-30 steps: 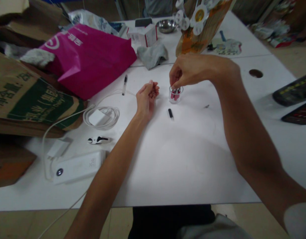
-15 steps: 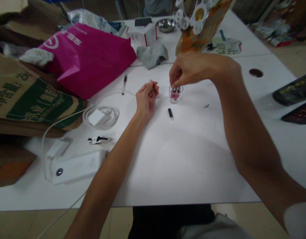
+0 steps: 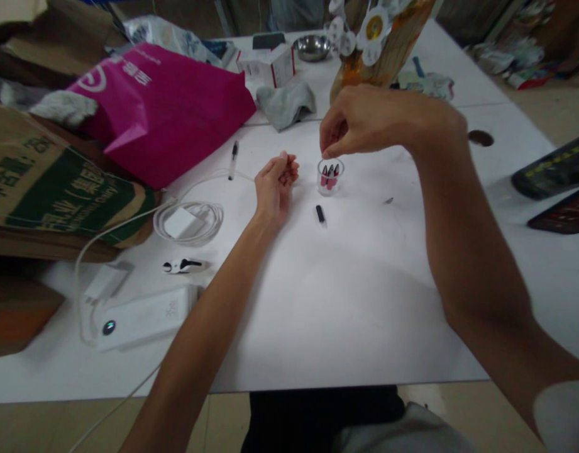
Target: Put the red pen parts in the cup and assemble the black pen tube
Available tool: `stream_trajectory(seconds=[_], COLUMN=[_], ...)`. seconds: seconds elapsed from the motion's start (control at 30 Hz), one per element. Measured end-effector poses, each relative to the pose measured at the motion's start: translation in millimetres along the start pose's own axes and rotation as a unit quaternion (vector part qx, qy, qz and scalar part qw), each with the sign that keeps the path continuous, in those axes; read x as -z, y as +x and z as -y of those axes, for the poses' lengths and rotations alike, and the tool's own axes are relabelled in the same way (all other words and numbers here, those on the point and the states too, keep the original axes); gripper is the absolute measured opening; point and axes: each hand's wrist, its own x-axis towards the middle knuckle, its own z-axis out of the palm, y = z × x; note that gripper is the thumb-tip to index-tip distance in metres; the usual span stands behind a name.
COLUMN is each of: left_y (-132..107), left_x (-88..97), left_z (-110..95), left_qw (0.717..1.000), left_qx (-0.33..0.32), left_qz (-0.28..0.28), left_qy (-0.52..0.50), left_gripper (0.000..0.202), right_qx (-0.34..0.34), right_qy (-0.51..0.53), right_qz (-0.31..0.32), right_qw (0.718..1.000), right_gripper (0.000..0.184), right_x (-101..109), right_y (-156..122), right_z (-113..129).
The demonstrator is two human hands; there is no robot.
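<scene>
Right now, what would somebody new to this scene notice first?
Probably the big pink bag on the left side of the white table. Next, the person's right hand, bent at the wrist, fingertips by the rim of a small clear cup that holds red pieces with dark tips. Left of the cup, the left hand lies loosely curled.

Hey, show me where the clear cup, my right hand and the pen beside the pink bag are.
Clear cup (image 3: pixel 329 191): head view, on its lower front wall.
Right hand (image 3: pixel 358 119): head view, on the back of the hand.
Pen (image 3: pixel 233 161): head view, midway along its barrel.
</scene>
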Motion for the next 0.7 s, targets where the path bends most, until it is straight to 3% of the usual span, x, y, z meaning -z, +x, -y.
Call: stream_trajectory(seconds=[0.2, 0.37, 0.47, 0.6, 0.7], left_y=[-0.5, -4.2, -11.0, -30.6, -52.0], left_x=[0.6, -0.9, 0.1, 5.4, 10.7], left_z=[-0.3, -0.4, -0.7, -1.7, -4.3], left_qw=[0.999, 0.995, 0.983, 0.956, 0.932], left_qx=[-0.016, -0.054, -0.103, -0.162, -0.171], left_qz=[0.014, 0.008, 0.004, 0.018, 0.046], left_qy=[0.031, 0.079, 0.149, 0.244, 0.316], left_gripper=[0.023, 0.026, 0.031, 0.038, 0.037], right_qx=[0.010, 0.003, -0.011, -0.021, -0.054], right_qy=[0.009, 0.026, 0.045, 0.083, 0.118], right_qz=[-0.089, -0.215, -0.262, -0.344, -0.338], right_qw=[0.996, 0.976, 0.964, 0.935, 0.932], right_gripper=[0.021, 0.009, 0.010, 0.023, 0.035], right_x=[20.9, 24.8, 6.9, -40.0, -79.7], right_y=[-21.2, -49.1, -66.6, -96.0, -121.2], right_z=[18.2, 30.2, 11.8, -37.0, -66.9])
